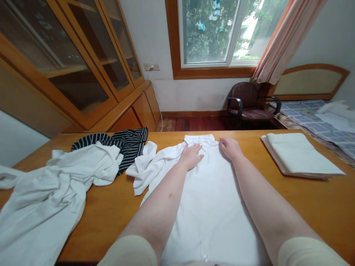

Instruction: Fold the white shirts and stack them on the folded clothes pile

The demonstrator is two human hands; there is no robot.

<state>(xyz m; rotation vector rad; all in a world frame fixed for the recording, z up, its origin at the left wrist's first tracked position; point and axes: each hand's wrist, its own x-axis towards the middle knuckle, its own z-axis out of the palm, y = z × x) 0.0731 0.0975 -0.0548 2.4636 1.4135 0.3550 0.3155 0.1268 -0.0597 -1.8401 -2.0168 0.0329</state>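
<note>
A white shirt [210,199] lies spread on the wooden table, its collar [199,139] at the far edge. One sleeve [146,162] stretches out crumpled to the left; on the right side no sleeve shows, and that edge runs fairly straight. My left hand [191,156] rests flat on the shirt just below the collar, fingers spread. At the right shoulder, my right hand [229,147] has its fingers curled over the shirt's edge, with the fingertips partly hidden. Both forearms reach across the shirt from the near side.
On the left of the table [299,207] lie a crumpled white garment [61,184] and a black-and-white striped cloth [130,144]. A folded white cloth stack [299,153] sits at the right. Beyond are a glass-door cabinet [116,92], an armchair [246,99] and a bed [327,114].
</note>
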